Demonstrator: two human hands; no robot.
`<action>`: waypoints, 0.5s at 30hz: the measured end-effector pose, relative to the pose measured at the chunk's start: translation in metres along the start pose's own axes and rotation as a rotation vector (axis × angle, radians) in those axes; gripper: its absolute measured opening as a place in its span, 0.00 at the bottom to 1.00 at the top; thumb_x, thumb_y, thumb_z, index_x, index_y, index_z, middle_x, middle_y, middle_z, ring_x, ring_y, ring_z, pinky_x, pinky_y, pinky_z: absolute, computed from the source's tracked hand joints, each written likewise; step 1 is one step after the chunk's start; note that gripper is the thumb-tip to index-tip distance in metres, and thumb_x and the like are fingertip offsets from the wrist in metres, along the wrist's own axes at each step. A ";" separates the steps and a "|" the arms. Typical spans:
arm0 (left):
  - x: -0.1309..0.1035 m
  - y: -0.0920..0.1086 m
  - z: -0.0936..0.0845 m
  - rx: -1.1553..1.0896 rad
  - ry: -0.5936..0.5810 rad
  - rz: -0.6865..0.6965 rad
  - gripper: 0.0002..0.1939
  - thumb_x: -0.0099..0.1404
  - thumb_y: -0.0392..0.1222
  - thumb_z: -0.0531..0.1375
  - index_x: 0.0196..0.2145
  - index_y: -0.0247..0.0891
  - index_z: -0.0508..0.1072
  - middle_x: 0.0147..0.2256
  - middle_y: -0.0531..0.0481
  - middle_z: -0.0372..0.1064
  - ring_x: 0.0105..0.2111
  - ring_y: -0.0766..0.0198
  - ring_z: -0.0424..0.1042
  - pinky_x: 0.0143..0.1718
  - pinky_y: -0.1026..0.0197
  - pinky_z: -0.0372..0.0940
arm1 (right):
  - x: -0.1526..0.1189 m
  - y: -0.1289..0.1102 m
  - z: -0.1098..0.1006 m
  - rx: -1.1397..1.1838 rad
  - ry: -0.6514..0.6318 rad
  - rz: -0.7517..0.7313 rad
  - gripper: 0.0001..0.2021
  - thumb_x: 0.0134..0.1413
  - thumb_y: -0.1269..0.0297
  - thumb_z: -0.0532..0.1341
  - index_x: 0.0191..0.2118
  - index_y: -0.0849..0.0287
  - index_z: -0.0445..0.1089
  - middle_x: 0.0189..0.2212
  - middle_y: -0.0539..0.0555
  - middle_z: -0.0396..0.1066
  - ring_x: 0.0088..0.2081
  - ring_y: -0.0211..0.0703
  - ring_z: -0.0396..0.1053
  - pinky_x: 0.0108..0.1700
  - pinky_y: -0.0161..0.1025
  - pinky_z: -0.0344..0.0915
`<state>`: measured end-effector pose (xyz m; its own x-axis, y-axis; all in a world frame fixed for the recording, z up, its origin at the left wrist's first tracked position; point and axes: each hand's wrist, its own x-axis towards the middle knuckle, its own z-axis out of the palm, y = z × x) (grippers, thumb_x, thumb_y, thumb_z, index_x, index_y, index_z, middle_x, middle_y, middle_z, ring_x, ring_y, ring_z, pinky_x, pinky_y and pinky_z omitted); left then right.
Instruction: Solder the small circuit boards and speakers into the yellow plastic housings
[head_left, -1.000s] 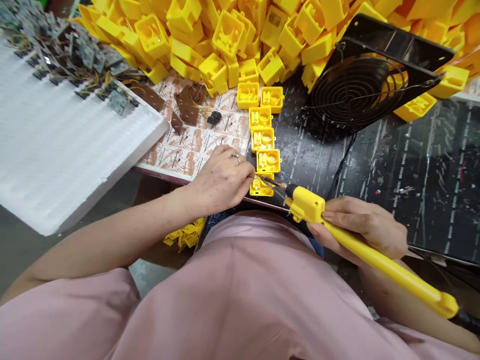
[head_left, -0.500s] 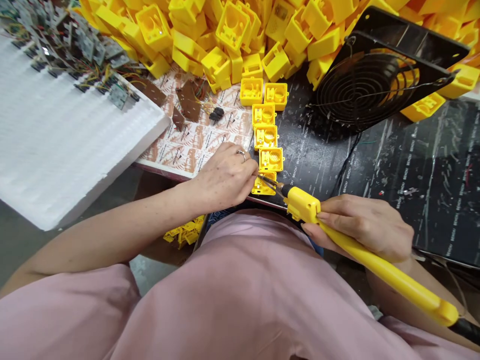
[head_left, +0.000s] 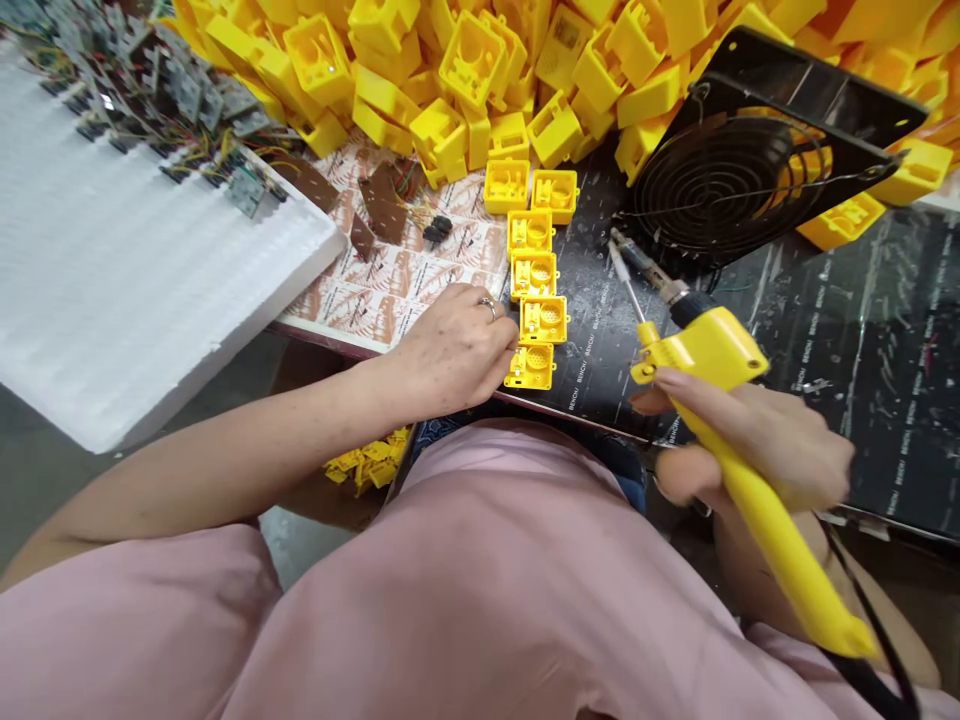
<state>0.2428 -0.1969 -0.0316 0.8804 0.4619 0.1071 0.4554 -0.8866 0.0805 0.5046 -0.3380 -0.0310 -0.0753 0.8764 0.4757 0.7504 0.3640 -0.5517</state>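
My right hand [head_left: 780, 440] grips a yellow soldering gun [head_left: 712, 348] by its handle, forefinger near the front of the body. The gun's metal tip and thin feed tube point away from me, over the black bench surface close to the fan. My left hand [head_left: 461, 345] is closed, its fingers curled at the left edge of the nearest open yellow plastic housing [head_left: 534, 368]; its fingertips are partly hidden. Beyond that one, several like housings [head_left: 544, 320] stand in a column with their open sides up, showing small inner compartments and round perforated areas.
A large heap of yellow housings [head_left: 472, 60] fills the back. A black fan [head_left: 720, 190] with a wire guard stands at right. On the left lies a white foam board [head_left: 165, 260] bearing wired circuit boards [head_left: 199, 100]. Brown pieces [head_left: 382, 205] and black parts [head_left: 437, 230] lie between.
The soldering gun has lifted off the nearest housing and swung right and away, its tip now near the fan. My left hand has stayed almost where it was.
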 end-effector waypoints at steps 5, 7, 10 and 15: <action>0.002 0.000 0.000 0.017 0.018 0.017 0.17 0.71 0.37 0.51 0.30 0.35 0.77 0.28 0.44 0.74 0.34 0.53 0.73 0.40 0.51 0.68 | 0.012 0.002 0.023 -0.032 0.143 -0.216 0.18 0.69 0.57 0.64 0.61 0.50 0.73 0.33 0.49 0.82 0.28 0.39 0.78 0.30 0.35 0.73; 0.001 0.001 -0.001 0.040 0.039 0.006 0.17 0.71 0.37 0.52 0.29 0.36 0.77 0.28 0.43 0.75 0.35 0.52 0.74 0.42 0.49 0.67 | 0.014 0.003 0.031 0.003 0.108 -0.229 0.18 0.70 0.58 0.63 0.63 0.50 0.71 0.34 0.48 0.82 0.29 0.39 0.79 0.33 0.35 0.75; -0.005 0.001 0.000 -0.004 0.087 -0.032 0.17 0.74 0.38 0.51 0.33 0.36 0.77 0.33 0.43 0.78 0.38 0.52 0.74 0.47 0.46 0.65 | 0.014 0.006 0.043 -0.068 0.028 -0.246 0.12 0.68 0.66 0.65 0.55 0.48 0.75 0.28 0.43 0.77 0.25 0.35 0.75 0.31 0.32 0.71; -0.020 -0.002 0.013 -0.189 0.231 -0.151 0.13 0.76 0.39 0.53 0.40 0.37 0.76 0.40 0.45 0.80 0.43 0.53 0.75 0.47 0.50 0.65 | 0.011 0.004 0.069 -0.094 -0.026 -0.257 0.13 0.63 0.61 0.70 0.52 0.48 0.76 0.31 0.48 0.76 0.32 0.40 0.75 0.32 0.34 0.69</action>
<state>0.2257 -0.2049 -0.0469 0.7421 0.5995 0.2998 0.5266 -0.7982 0.2926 0.4611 -0.3048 -0.0752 -0.2875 0.7672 0.5734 0.7620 0.5459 -0.3484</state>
